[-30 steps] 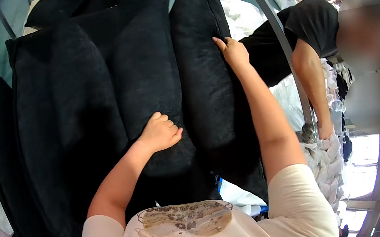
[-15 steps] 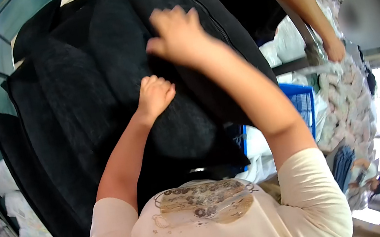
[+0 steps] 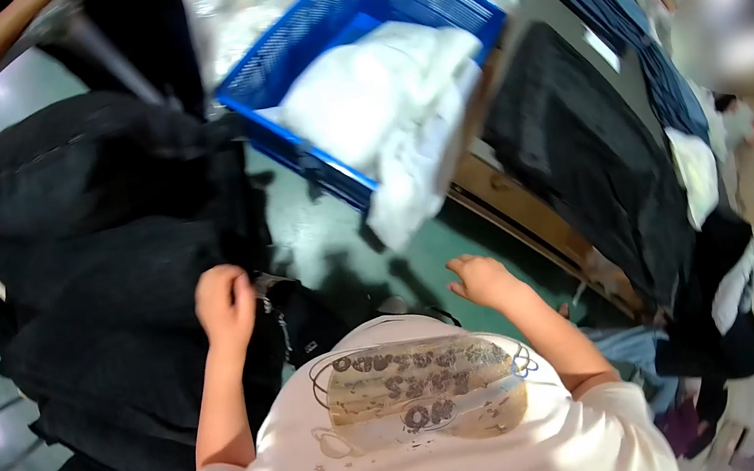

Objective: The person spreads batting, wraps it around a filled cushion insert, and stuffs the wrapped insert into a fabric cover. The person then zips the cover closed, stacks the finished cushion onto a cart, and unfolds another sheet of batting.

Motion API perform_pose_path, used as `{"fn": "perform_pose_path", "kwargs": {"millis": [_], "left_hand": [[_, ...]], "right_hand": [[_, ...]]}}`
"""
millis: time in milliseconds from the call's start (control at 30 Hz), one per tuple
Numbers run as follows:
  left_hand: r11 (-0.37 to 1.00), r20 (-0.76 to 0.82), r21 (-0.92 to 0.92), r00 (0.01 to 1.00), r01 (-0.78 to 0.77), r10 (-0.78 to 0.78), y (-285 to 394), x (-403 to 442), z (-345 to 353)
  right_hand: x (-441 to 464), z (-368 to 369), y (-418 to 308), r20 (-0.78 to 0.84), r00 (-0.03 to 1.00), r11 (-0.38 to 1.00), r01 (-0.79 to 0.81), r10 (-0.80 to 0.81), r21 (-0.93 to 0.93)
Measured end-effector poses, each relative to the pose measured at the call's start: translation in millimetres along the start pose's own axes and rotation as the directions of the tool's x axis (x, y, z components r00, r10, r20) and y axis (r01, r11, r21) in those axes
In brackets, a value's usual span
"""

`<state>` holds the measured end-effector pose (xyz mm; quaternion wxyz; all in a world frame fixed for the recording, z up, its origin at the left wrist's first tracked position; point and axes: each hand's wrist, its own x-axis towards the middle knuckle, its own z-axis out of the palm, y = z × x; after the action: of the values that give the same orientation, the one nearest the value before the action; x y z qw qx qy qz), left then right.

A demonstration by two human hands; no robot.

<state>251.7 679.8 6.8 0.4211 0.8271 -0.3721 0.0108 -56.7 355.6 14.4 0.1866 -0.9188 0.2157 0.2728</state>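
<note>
Black cushions (image 3: 110,323) lie stacked on the left. My left hand (image 3: 228,304) is curled at the right edge of this stack; whether it grips any fabric cannot be made out. Over the green floor, my right hand (image 3: 483,279) is held in front of my body with its fingers loosely bent and apart, holding nothing. Ahead of both hands is a blue plastic crate (image 3: 336,174) with white fabric (image 3: 372,90) in it, some of it hanging over the near edge.
To the right, a black cushion (image 3: 585,158) lies on a table beside folded blue denim (image 3: 622,21). Another person's arm (image 3: 0,40) shows at the upper left, near a metal frame. More people are at the far right.
The view has swung right, bringing the blue crate and table into the middle. My right hand has come off the black cushions and now hangs over the floor.
</note>
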Motion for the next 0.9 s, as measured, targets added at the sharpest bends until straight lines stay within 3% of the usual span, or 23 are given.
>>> {"fn": "perform_pose_path", "kwargs": {"millis": [67,100,133,167,200,267,300,333,400,467,500,600,633,667,733,800,867,900], "left_hand": [[0.971,0.359,-0.129,0.923,0.199,-0.141,19.7,-8.9,99.8],[0.889,0.516,-0.199,0.815,0.412,-0.263,-5.5,-30.4,164.7],[0.760,0.659,-0.219,0.667,0.612,-0.347,-26.5,-43.5,214.5],[0.637,0.728,-0.073,0.478,0.767,-0.492,-18.0,-34.3,237.0],[0.488,0.752,0.087,0.264,0.869,-0.604,-10.3,-23.3,261.1],[0.538,0.737,0.101,0.301,0.837,-0.606,-39.4,-19.9,310.3],[0.578,0.737,0.127,0.313,0.806,-0.599,-36.9,-12.8,329.4],[0.582,0.721,0.165,0.305,0.797,-0.622,-32.8,-8.0,355.6],[0.559,0.687,0.245,0.265,0.792,-0.676,-17.4,-9.2,392.4],[0.392,0.816,0.132,0.125,0.911,-0.565,19.3,9.1,399.5],[0.351,0.778,0.092,0.152,0.932,-0.610,15.4,1.2,417.5],[0.191,0.645,-0.069,0.190,0.979,-0.740,-0.9,-23.0,468.1],[0.142,0.590,-0.136,0.196,0.980,-0.783,-8.6,-26.7,479.2],[0.166,0.651,-0.116,0.201,0.979,-0.732,-20.6,-28.8,484.1],[0.085,0.720,-0.161,0.176,0.983,-0.671,-44.7,-32.5,490.0],[0.099,0.707,-0.063,0.115,0.993,-0.698,-42.6,-24.2,482.9],[0.053,0.766,-0.028,0.055,0.998,-0.640,-38.6,-11.4,467.7],[0.045,0.798,0.009,0.020,0.999,-0.602,-43.1,-8.1,460.3]], "right_hand": [[-46.8,18.8,45.9,-0.168,0.981,0.976,-0.061,0.097,0.208],[-66.2,24.6,64.8,-0.223,0.963,0.954,-0.083,0.151,0.289],[-80.7,32.6,80.7,-0.277,0.938,0.926,-0.095,0.206,0.365],[-92.6,45.0,92.9,-0.278,0.925,0.895,-0.123,0.260,0.428],[-100.9,59.0,108.3,-0.164,0.938,0.839,-0.183,0.305,0.513],[-107.2,91.6,124.3,0.078,0.934,0.695,-0.315,0.350,0.646],[-112.2,115.4,125.9,0.055,0.918,0.605,-0.302,0.392,0.737],[-113.9,151.9,138.3,-0.011,0.924,0.632,-0.253,0.383,0.732],[-113.7,184.8,136.8,0.033,0.925,0.601,-0.274,0.379,0.751],[-107.7,206.0,137.2,0.139,0.939,0.373,-0.256,0.314,0.892],[-101.9,203.5,136.5,0.179,0.951,0.316,-0.256,0.253,0.913],[-70.2,214.5,153.5,0.350,0.920,-0.041,-0.349,0.174,0.936],[-53.0,220.0,164.6,0.362,0.918,-0.027,-0.363,0.163,0.931],[-30.9,225.8,175.8,0.360,0.909,-0.048,-0.358,0.209,0.933],[25.0,236.2,195.8,0.348,0.888,-0.096,-0.335,0.301,0.937],[100.1,259.8,228.3,0.268,0.895,0.066,-0.310,0.356,0.948],[192.5,316.6,281.7,-0.004,0.903,0.272,-0.125,0.429,0.954],[213.6,316.1,297.9,-0.024,0.862,0.400,-0.210,0.506,0.892]]}}
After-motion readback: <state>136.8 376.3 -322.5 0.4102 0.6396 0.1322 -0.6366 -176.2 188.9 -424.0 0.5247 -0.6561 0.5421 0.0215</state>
